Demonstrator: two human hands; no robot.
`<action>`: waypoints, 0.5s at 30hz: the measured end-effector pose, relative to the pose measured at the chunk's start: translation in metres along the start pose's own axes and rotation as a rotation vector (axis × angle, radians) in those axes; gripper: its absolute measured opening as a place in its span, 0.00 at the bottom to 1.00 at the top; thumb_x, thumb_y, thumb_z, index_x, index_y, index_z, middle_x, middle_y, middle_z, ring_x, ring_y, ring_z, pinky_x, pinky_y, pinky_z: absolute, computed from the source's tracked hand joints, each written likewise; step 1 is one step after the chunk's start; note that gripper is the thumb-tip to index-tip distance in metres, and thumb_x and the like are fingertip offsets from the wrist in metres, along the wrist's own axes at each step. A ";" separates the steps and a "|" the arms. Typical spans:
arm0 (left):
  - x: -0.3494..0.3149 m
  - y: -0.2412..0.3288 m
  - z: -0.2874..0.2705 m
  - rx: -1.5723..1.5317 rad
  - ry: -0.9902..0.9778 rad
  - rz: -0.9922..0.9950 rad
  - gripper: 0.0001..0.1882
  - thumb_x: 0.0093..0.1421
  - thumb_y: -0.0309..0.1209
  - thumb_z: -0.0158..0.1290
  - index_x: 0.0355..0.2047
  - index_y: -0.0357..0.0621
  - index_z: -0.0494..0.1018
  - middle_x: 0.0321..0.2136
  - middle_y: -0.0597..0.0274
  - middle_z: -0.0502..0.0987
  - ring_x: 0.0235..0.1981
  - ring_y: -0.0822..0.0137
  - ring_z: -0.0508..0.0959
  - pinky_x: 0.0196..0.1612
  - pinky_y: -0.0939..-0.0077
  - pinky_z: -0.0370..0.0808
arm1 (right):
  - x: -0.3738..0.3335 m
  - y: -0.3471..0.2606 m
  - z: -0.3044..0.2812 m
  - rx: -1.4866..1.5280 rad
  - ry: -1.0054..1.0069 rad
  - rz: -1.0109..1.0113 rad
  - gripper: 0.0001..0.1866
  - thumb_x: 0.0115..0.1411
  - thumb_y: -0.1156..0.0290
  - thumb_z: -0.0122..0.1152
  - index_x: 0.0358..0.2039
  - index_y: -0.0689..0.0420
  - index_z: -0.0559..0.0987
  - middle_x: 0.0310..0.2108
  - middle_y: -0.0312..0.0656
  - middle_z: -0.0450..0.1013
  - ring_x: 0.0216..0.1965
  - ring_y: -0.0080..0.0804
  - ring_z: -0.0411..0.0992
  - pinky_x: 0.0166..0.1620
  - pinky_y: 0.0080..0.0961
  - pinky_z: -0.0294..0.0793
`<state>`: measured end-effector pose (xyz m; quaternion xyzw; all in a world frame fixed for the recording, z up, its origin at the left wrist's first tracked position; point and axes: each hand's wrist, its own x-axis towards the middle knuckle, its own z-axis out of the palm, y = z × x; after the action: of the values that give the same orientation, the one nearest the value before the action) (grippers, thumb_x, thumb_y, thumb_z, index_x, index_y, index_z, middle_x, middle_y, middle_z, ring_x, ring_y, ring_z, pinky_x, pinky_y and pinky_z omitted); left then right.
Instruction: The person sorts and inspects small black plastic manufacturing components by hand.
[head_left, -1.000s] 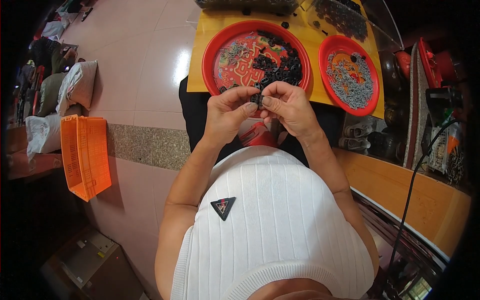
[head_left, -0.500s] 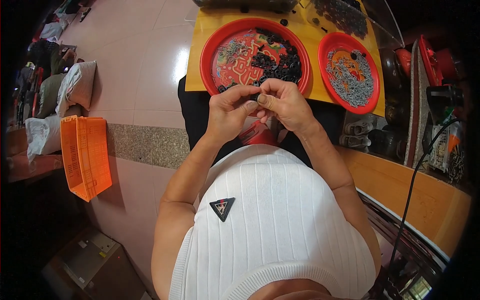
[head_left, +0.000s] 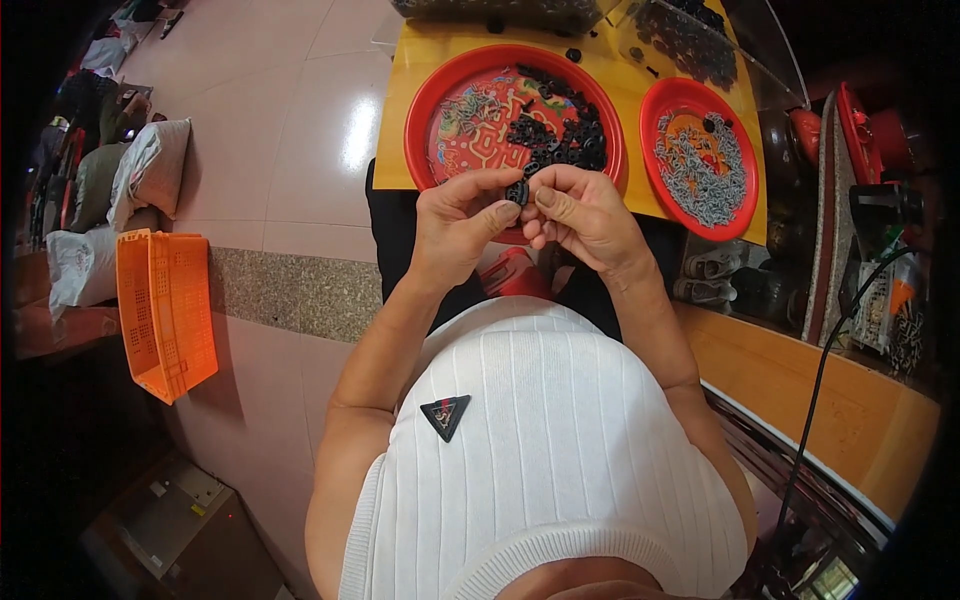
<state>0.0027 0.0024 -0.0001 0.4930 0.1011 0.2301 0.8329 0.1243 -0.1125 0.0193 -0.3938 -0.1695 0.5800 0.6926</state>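
Between the thumb and forefinger of my left hand is a small round black plastic part, its face with holes turned partly up. My right hand is closed in a pinch just right of the part; whatever its fingertips hold is too small or hidden to name. Both hands are over the near rim of a large red round tray. In that tray lie many black plastic pieces on the right and loose silvery screws on the left.
A smaller red tray full of silvery screws stands to the right on the yellow table. Clear bins of black parts are at the back. An orange crate sits on the floor to the left. A black cable hangs at right.
My right fingertips have drawn slightly right, away from my left ones, so more of the black part shows. The view has shifted a little, with the trays lower in it.
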 end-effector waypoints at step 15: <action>-0.009 0.002 -0.010 0.364 0.068 0.209 0.15 0.49 0.17 0.52 0.39 0.32 0.69 0.26 0.65 0.69 0.25 0.78 0.68 0.29 0.88 0.66 | 0.021 -0.094 -0.011 -0.461 0.172 -0.436 0.06 0.52 0.74 0.51 0.23 0.62 0.72 0.18 0.41 0.69 0.18 0.26 0.69 0.25 0.18 0.72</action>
<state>-0.0096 0.0068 -0.0044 0.6352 0.1174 0.3096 0.6977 0.2011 -0.0980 0.0774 -0.5423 -0.3174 0.3289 0.7050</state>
